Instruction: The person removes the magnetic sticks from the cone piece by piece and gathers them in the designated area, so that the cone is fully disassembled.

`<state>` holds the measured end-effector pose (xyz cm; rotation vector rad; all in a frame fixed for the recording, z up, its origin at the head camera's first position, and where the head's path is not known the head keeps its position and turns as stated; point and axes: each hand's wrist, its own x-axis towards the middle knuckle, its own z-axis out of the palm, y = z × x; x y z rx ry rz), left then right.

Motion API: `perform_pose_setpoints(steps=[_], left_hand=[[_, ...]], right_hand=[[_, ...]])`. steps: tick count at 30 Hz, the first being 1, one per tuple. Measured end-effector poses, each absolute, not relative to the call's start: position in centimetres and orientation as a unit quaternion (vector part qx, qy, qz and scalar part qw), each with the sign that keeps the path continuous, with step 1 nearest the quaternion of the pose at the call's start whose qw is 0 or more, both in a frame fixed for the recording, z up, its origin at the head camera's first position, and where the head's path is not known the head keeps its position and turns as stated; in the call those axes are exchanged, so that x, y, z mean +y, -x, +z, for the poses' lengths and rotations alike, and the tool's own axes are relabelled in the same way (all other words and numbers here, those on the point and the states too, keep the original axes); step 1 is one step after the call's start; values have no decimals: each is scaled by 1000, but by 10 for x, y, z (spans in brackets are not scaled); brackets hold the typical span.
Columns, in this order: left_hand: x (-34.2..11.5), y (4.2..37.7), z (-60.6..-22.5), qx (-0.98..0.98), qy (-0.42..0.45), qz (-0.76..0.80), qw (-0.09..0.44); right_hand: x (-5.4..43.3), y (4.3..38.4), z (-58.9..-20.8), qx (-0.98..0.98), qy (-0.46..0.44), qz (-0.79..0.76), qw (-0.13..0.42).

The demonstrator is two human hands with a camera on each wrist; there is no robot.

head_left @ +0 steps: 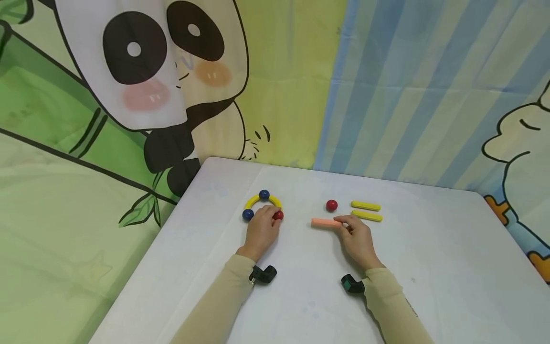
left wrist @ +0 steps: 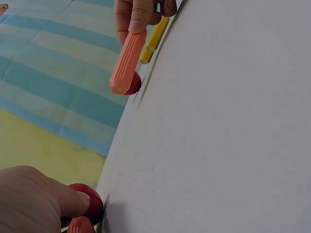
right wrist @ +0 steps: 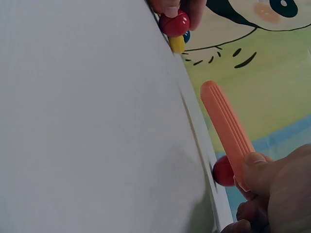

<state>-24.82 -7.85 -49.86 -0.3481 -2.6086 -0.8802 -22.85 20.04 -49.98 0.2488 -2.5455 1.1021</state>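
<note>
My left hand (head_left: 263, 228) pinches a red ball (head_left: 278, 216) on a ring-shaped piece of curved yellow rods (head_left: 252, 201) and blue balls (head_left: 264, 195). The near side of that ring is hidden behind the hand. In the left wrist view, the end of an orange rod (left wrist: 80, 225) shows beside the pinched ball. To the right, my right hand (head_left: 357, 239) grips one end of a straight, ribbed orange rod (head_left: 324, 223) between thumb and fingers. The rod's free end points left, toward the ring, apart from it.
Behind the orange rod lies a loose red ball (head_left: 332, 205). Two straight yellow rods (head_left: 366, 206) lie side by side to its right. All rest on a white table (head_left: 301, 296), with a printed cloth (head_left: 283, 86) hanging behind its far edge.
</note>
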Motion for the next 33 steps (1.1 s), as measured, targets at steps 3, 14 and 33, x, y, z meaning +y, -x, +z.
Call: perform_pose_setpoints(steps=[3,14,33], left_hand=[[-79,248,-498,-925,124,-309,183],[-79,247,-497,-925,122,-313,178],[-76,246,-496,-929,108,-315,163]], right_hand=[[212,228,-501,-904,-78,377,183],[246,224,-502,-913,-51,346,208],[291,219,-504,-931,-4,303,201]])
